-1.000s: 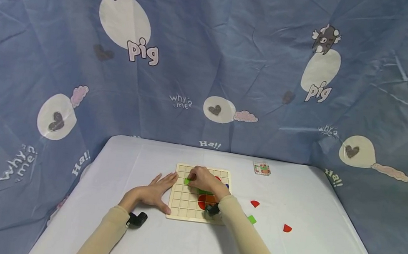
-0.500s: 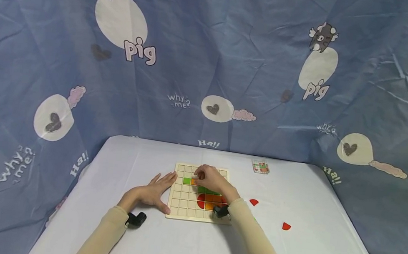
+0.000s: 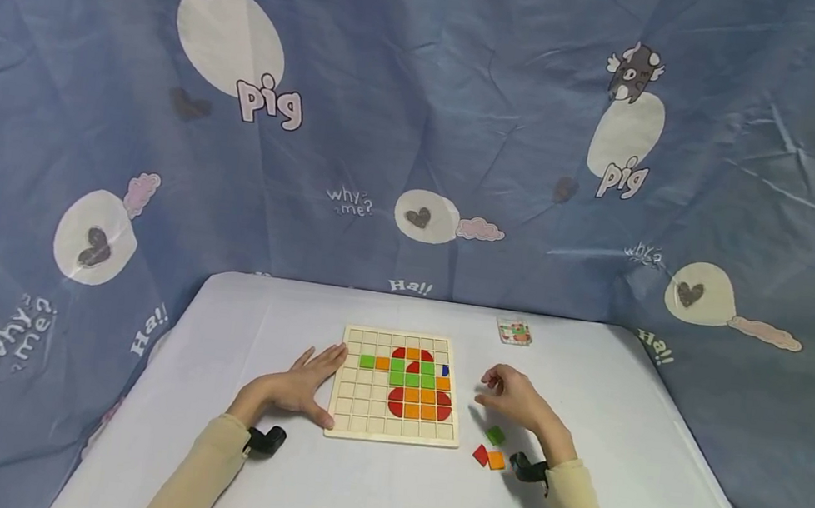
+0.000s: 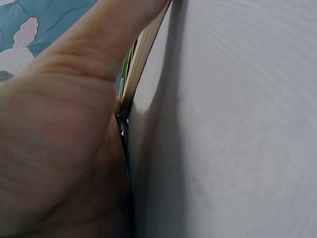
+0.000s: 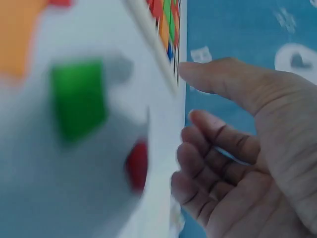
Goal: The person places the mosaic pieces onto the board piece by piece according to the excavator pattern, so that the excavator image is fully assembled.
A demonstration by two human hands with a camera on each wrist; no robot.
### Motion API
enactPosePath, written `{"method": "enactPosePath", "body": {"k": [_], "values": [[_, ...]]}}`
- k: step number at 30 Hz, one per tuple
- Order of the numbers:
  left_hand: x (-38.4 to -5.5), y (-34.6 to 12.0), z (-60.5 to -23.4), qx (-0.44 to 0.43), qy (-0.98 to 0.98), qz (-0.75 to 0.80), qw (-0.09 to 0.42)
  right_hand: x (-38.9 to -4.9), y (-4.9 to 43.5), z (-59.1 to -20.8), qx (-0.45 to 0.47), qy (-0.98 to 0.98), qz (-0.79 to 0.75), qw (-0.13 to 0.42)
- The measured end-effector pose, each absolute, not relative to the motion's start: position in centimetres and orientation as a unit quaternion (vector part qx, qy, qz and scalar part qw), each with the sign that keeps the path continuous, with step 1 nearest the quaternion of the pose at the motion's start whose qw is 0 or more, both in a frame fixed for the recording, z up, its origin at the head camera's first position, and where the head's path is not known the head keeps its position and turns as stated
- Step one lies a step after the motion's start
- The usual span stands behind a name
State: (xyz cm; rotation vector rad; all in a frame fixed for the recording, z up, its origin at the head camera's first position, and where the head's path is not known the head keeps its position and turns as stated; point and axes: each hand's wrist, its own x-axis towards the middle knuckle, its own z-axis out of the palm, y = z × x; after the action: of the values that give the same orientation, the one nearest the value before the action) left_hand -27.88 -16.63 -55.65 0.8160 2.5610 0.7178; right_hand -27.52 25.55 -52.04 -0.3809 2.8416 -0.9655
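Observation:
A pale wooden grid board point(image 3: 360, 400) lies on the white table, partly filled with red, orange, green and blue tiles. My left hand point(image 3: 298, 384) rests flat at its left edge, fingers spread, fingertips and thumb touching the rim. At the far left of the tile pattern, an orange tile point(image 3: 383, 364) sits beside a green tile point(image 3: 367, 362). My right hand point(image 3: 522, 401) hovers right of the board, its thumb and bent fingers apart with nothing between them. Below it lie a loose green tile point(image 3: 495, 435), a red quarter-round tile point(image 3: 480, 455) and an orange square tile point(image 3: 496, 460).
A small picture card point(image 3: 514, 332) lies at the back right of the table. In the right wrist view, another red tile point(image 5: 137, 166) lies near the fingers. A blue patterned cloth point(image 3: 363, 115) hangs behind the table.
My right hand has left the board and moved right, over the loose tiles. The green and orange tiles it was at now lie uncovered in the grid. My left hand has stayed at the edge.

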Motion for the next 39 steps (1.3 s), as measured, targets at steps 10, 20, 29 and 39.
{"method": "enactPosePath", "body": {"k": [10,20,29,39], "values": [[-27.9,-17.3,-55.7,0.284,0.910,0.248,0.175,-27.1,29.2,-54.0,-0.047,0.951,-0.301,0.054],[-27.9,-17.0,-56.1,0.285,0.907,0.252,0.183,-27.3,29.4,-54.5,-0.042,0.954,-0.295,0.045],[-28.1,-16.7,-56.0,0.292,0.905,0.250,0.180,-27.3,29.0,-54.0,-0.081,0.960,-0.265,0.029],[-28.1,-16.7,-56.1,0.290,0.909,0.243,0.175,-28.0,27.2,-53.0,-0.113,0.962,-0.250,0.008]]}}
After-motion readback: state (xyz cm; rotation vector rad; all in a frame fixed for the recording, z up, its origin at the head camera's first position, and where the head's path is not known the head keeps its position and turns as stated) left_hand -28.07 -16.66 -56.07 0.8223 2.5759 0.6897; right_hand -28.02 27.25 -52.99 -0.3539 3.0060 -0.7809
